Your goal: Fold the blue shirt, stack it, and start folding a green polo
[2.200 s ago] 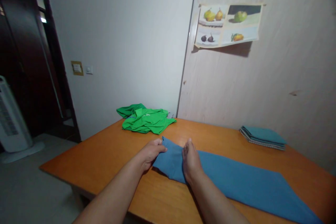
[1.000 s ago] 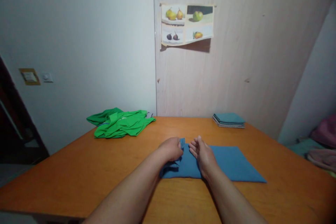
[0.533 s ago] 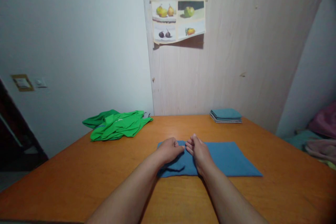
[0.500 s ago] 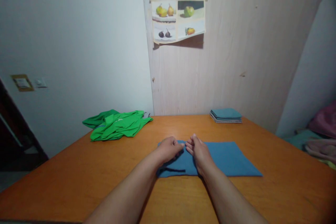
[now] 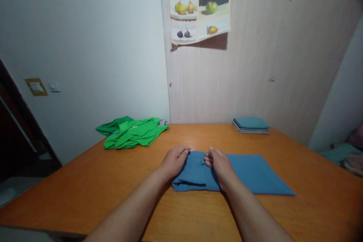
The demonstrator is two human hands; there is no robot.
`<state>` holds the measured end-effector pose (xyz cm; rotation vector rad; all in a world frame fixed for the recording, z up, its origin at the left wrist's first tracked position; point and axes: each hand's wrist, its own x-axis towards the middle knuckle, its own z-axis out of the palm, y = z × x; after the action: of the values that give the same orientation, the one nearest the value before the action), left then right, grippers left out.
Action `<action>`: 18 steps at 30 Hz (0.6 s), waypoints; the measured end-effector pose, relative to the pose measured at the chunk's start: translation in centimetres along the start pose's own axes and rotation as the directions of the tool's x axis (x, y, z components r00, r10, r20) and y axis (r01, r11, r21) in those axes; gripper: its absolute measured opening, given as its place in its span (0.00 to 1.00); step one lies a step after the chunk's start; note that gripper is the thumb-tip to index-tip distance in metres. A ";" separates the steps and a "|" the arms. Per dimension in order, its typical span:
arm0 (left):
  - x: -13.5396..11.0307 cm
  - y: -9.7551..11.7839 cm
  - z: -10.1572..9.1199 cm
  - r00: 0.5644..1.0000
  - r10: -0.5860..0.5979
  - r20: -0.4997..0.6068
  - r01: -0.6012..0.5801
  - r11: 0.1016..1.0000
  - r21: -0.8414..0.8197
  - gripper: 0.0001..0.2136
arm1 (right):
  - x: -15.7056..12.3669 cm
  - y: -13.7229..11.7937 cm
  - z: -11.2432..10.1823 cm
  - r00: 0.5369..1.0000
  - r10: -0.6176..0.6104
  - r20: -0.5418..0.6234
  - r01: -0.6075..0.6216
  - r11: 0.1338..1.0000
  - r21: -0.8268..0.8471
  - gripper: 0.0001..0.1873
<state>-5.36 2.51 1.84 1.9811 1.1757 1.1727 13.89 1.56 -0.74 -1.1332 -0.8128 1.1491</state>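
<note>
Cloth (image 5: 255,174), plain blue, lies flat in the lower centre of the frame, its left part doubled over into layers. The upper layer ends just short of the right hand (image 5: 221,164), with a dark gap under its near edge and a short loose strip by the fingertips. The near edge runs almost level; the right edge slants down to a sharp corner at lower right.

The left hand (image 5: 174,162) lies over the cloth's left end, fingers close together and slightly bent; whether it pinches the fabric I cannot tell. The right hand rests on its side at the fold, fingers loosely curled; I cannot tell whether they grip anything.

Around the cloth, the orange-brown table (image 5: 187,215) shows broad bare wood at lower left, a strip along the bottom between the forearms, and more at lower right, with its side edges slanting away.

Left of centre, near the table's back edge, sits a crumpled green garment (image 5: 136,136) with a small white mark, too small to read. Right of centre, at the back, is a neat stack (image 5: 251,124), teal on top with checked edges below. Taped at upper centre hangs a fruit poster (image 5: 200,19).
</note>
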 end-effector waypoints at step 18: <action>0.9 -1.5 1.1 0.926 0.033 0.376 -0.056 0.997 0.052 0.16 | -0.5 -0.3 -0.5 0.999 -0.044 0.027 0.046 0.994 -0.096 0.16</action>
<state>-4.74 3.99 0.54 2.1665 0.9809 0.7360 14.31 0.98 -0.57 -1.1762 -0.9171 1.0980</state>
